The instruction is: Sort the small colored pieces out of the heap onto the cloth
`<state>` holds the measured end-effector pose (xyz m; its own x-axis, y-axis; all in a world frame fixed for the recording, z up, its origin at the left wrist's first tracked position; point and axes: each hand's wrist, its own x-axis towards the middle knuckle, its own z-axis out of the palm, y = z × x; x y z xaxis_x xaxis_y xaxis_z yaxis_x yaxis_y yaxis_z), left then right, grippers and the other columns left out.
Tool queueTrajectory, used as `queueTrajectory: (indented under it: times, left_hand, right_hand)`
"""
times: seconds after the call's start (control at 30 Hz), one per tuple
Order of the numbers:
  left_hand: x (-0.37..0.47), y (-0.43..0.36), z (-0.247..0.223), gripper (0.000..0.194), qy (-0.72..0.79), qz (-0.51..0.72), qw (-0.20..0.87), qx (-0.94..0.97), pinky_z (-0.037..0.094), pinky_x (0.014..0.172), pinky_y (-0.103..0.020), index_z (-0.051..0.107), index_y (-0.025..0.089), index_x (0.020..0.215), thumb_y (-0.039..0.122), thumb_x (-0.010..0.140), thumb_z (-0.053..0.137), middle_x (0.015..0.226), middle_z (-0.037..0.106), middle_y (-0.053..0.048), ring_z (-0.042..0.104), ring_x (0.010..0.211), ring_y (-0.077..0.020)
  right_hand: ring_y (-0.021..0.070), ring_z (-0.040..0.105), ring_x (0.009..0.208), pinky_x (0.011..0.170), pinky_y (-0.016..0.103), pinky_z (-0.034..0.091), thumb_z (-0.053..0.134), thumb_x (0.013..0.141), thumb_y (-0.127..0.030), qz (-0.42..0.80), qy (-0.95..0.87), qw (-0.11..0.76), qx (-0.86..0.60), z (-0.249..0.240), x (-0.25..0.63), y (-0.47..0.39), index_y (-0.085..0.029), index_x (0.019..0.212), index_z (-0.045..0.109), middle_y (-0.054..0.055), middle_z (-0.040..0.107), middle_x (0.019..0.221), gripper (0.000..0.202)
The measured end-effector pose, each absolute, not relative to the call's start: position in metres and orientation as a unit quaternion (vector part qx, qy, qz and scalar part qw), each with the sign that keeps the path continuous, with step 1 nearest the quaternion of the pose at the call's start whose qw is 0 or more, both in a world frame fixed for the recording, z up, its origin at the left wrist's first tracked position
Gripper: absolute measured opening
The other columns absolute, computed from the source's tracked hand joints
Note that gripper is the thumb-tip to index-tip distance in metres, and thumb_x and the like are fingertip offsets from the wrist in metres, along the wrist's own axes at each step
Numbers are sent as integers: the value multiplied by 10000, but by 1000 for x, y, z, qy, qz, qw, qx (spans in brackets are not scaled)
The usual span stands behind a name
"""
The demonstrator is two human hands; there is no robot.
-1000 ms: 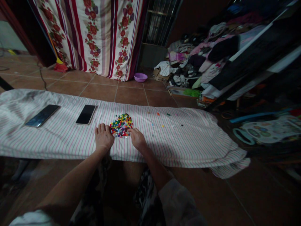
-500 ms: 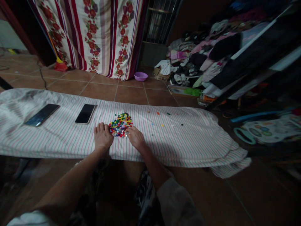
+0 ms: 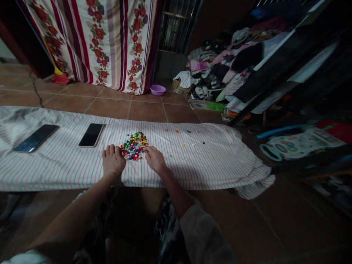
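Left hand (image 3: pixel 113 160) flat beside beads (image 3: pixel 134 146), fingers extended; right hand (image 3: pixel 155 160) at edge, grip unclear. Light touch best.

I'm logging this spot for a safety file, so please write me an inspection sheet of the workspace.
Surface: striped cloth over a long support, rumpled at the left end.
Job's things: heap of small multicoloured pieces between the hands; single pieces spread apart to its right.
Clutter: two smartphones, the outer smartphone and the inner smartphone, left of the heap, screens dark.
Hands: left hand at the heap's left edge; right hand with fingertips at its right edge, grip unclear.
Cables: dark cord on the tiled floor, beyond the cloth.
Surroundings: floral curtain, purple basin, piled clothes; dim light.
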<state>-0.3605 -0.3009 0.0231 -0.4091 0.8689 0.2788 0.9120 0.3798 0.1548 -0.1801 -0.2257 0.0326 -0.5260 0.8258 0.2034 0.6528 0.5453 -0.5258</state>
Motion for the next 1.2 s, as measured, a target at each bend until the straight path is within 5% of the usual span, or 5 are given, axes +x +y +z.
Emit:
queueTrajectory:
  times: [0.43, 0.67, 1.2]
  left_hand:
    - [-361, -301, 24, 352, -824, -124, 80, -546, 306, 1059, -476, 547, 111, 1082, 246, 860, 310, 1256, 521, -181, 407, 1266, -315]
    - [-361, -302, 25, 352, -825, -120, 78, -547, 317, 1042, -468, 548, 117, 1080, 266, 849, 329, 1249, 519, -176, 399, 1270, -316]
    - [-361, -301, 27, 326, -824, -109, 91, -548, 336, 1020, -451, 560, 132, 1053, 257, 841, 346, 1174, 553, -159, 442, 1215, -303]
  right_hand:
    - [149, 624, 799, 784, 275, 496, 527, 762, -214, 263, -702, 392, -533, 20, -93, -208, -213, 912, 698, 26, 672, 881, 227]
    - [151, 642, 733, 714, 250, 489, 554, 746, -207, 285, -663, 326, -611, 16, -65, -207, -205, 891, 708, 2, 697, 778, 212]
    - [152, 617, 937, 825, 231, 436, 518, 836, -111, 165, -732, 174, -638, 22, -75, -211, -212, 1025, 703, 42, 692, 998, 284]
